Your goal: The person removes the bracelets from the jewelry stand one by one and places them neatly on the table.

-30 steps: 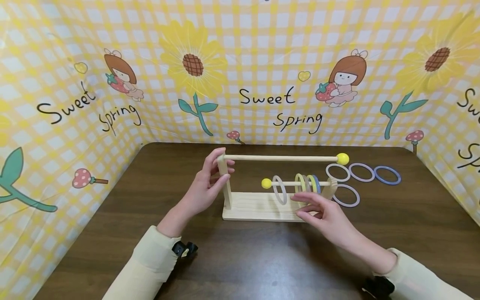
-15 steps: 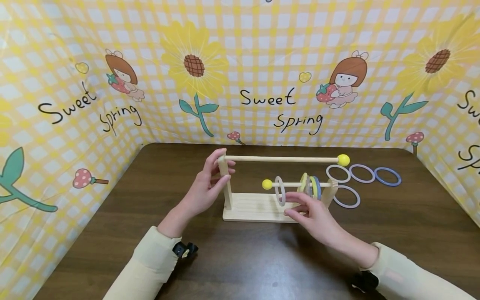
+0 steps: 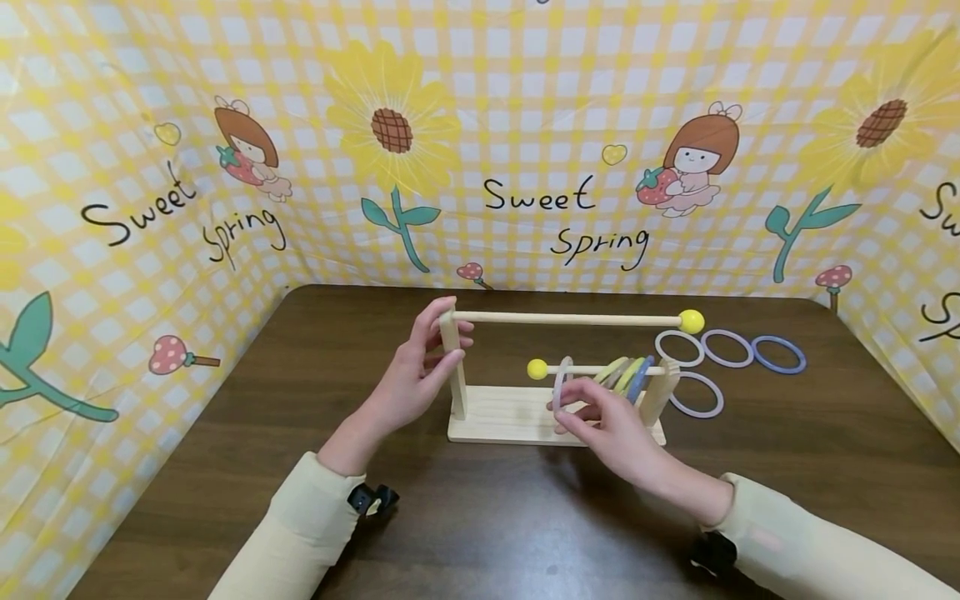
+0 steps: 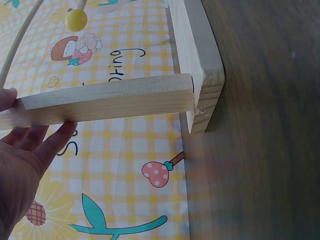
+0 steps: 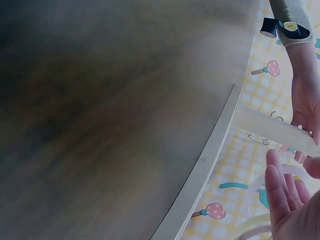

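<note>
A wooden stand [image 3: 495,417] has two horizontal dowels tipped with yellow balls. My left hand [image 3: 408,375] grips its left upright post [image 4: 125,97] near the top, thumb on one side and fingers on the other. My right hand [image 3: 618,433] pinches a pale translucent ring [image 3: 558,390] hanging on the lower dowel [image 3: 588,369], close to that dowel's ball [image 3: 537,369]. Behind this hand, several yellow, pale and blue rings [image 3: 641,381] hang tilted near the right post [image 3: 660,392], partly hidden by the fingers. The upper dowel [image 3: 570,319] carries no rings.
On the dark wooden table [image 3: 480,517], right of the stand, lie several flat rings: pale ones [image 3: 722,404], a lilac one [image 3: 749,350] and a blue one [image 3: 804,358]. A yellow checked cloth [image 3: 525,125] surrounds the table's back and sides.
My right hand has moved left from the grouped rings to the pale ring and now pinches it. The grouped rings have tilted. My left hand stays on the post.
</note>
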A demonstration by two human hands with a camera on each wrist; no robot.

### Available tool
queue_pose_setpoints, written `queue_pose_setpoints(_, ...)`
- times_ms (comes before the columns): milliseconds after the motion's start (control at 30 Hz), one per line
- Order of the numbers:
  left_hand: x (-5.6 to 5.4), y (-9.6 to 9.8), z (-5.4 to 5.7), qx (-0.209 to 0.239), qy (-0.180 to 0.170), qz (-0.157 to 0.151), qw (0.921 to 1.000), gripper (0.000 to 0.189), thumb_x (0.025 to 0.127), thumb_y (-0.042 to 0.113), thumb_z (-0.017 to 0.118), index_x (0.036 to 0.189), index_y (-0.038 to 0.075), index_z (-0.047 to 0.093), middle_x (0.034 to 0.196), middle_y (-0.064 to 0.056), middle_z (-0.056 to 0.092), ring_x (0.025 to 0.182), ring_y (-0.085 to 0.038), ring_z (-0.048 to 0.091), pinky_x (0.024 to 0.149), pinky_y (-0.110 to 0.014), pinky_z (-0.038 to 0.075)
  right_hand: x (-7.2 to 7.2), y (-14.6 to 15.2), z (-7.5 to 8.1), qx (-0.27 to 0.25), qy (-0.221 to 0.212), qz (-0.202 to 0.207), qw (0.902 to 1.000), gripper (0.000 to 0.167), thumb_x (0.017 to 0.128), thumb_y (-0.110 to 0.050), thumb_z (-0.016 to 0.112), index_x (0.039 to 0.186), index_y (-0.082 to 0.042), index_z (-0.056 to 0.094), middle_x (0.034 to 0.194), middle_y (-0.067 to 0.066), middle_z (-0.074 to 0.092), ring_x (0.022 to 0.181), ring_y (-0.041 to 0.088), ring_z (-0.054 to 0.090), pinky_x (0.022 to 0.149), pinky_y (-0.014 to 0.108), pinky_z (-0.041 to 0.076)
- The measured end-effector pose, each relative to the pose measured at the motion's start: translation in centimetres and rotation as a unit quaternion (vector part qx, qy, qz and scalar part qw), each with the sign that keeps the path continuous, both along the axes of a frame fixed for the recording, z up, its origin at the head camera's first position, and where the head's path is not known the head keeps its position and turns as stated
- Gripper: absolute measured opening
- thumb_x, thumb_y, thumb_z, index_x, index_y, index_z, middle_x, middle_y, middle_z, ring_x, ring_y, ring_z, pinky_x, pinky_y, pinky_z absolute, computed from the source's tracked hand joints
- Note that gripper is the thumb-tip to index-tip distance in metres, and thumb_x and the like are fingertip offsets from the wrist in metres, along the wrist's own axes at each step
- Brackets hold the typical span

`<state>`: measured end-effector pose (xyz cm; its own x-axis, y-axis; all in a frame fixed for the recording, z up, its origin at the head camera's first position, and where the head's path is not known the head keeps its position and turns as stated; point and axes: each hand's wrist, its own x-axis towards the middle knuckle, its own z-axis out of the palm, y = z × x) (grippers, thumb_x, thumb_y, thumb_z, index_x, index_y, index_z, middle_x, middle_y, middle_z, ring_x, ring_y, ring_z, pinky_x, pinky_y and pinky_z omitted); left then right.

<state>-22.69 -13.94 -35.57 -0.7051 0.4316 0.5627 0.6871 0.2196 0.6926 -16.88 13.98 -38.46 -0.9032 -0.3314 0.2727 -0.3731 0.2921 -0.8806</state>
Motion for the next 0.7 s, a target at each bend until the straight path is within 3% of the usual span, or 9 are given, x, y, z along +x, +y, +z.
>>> queue_pose_setpoints(267,0.1,0.1,0.1,-0.002,0.001,0.002,1.0,0.064,0.096,-0.006,0.054,0.145,0.021,0.023,0.123,-0.015,0.056,0.108,-0.03,0.061,0.083,-0.05,0.053,-0.2,-0.8,0.3,0.01,0.0,-0.039,0.9992,0.013,0.09,-0.005,0.069,0.099,-0.006,0.059,0.091,0.007,0.064,0.063,0.021,0.068,0.052,0.024,0.047)
queue_pose_setpoints(467,0.1,0.1,0.2,-0.002,0.0,0.002,1.0,0.064,0.096,-0.006,0.054,0.145,0.02,0.023,0.123,-0.015,0.056,0.108,-0.031,0.061,0.082,-0.052,0.053,-0.5,-1.3,0.3,-0.008,-0.012,-0.024,0.9996,0.011,0.092,-0.004,0.066,0.099,-0.005,0.058,0.094,0.01,0.066,0.065,0.022,0.069,0.052,0.025,0.048)
queue_pose_setpoints(700,0.2,0.1,0.1,0.0,0.001,0.001,1.0,0.063,0.096,-0.007,0.053,0.145,0.019,0.023,0.123,-0.016,0.056,0.107,-0.036,0.061,0.082,-0.053,0.053,-0.7,-1.8,0.3,-0.026,-0.012,-0.005,0.9996,0.011,0.093,-0.001,0.064,0.101,-0.001,0.057,0.097,0.015,0.067,0.074,0.022,0.07,0.063,0.03,0.055)
